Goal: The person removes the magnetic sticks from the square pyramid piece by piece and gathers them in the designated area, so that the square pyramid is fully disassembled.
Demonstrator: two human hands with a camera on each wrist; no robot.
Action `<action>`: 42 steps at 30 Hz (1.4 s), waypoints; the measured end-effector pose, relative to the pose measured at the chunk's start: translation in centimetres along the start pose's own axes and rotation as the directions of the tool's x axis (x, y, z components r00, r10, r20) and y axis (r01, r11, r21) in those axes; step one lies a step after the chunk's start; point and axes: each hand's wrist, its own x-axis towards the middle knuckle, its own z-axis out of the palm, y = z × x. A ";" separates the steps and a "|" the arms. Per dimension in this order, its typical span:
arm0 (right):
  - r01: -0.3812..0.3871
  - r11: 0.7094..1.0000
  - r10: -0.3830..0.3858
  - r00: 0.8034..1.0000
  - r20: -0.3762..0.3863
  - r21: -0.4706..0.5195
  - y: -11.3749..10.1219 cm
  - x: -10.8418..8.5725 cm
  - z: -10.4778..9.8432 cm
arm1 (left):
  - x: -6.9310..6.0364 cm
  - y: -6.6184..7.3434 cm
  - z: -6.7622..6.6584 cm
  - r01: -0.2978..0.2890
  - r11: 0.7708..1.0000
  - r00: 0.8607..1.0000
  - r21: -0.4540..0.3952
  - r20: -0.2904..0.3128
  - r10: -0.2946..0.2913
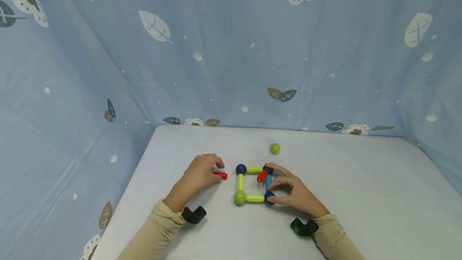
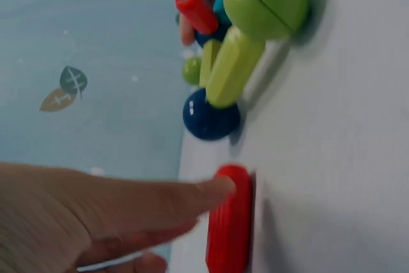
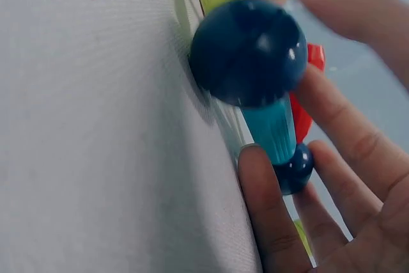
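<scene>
In the head view, a square of rods and balls lies on the table: yellow-green rods (image 1: pixel 255 198), a blue rod (image 1: pixel 268 181), dark blue balls (image 1: pixel 241 169) and a green ball (image 1: pixel 240 198). A red rod (image 1: pixel 262 176) stands out from its far right corner. My right hand (image 1: pixel 297 193) holds the square's right side, thumb by the near blue ball (image 3: pixel 249 52), other fingers along the blue rod (image 3: pixel 271 131) and far ball (image 3: pixel 295 169). Left of the square, my left hand (image 1: pixel 200 173) is over a loose red rod (image 1: pixel 221 175); one fingertip meets its end (image 2: pixel 231 222).
A loose green ball (image 1: pixel 275 148) lies behind the square on the white table (image 1: pixel 343 179). Blue patterned cloth (image 1: pixel 223 59) hangs behind the table and at its left. Each wrist wears a black device (image 1: pixel 194 214).
</scene>
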 end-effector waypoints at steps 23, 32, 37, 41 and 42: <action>-0.039 0.997 0.046 0.993 -0.112 0.068 0.8 0.3 0.9 | -0.1 7.5 5.8 -0.251 0.966 0.966 -0.055 -0.083 0.246; -0.110 0.991 0.119 0.987 -0.111 0.078 0.2 0.5 0.4 | 0.1 8.1 5.5 -0.268 0.963 0.960 -0.014 -0.081 0.266; -0.132 0.990 0.138 0.984 -0.116 0.056 0.0 0.6 0.3 | 0.1 8.2 5.2 -0.279 0.960 0.959 -0.034 -0.069 0.276; -0.128 0.991 0.131 0.983 -0.127 0.026 0.0 0.6 0.4 | 0.3 8.1 5.1 -0.255 0.964 0.967 -0.074 -0.034 0.254; -0.128 0.992 0.130 0.983 -0.128 0.024 0.0 0.6 0.3 | 0.3 8.1 5.0 -0.245 0.964 0.970 -0.101 -0.019 0.244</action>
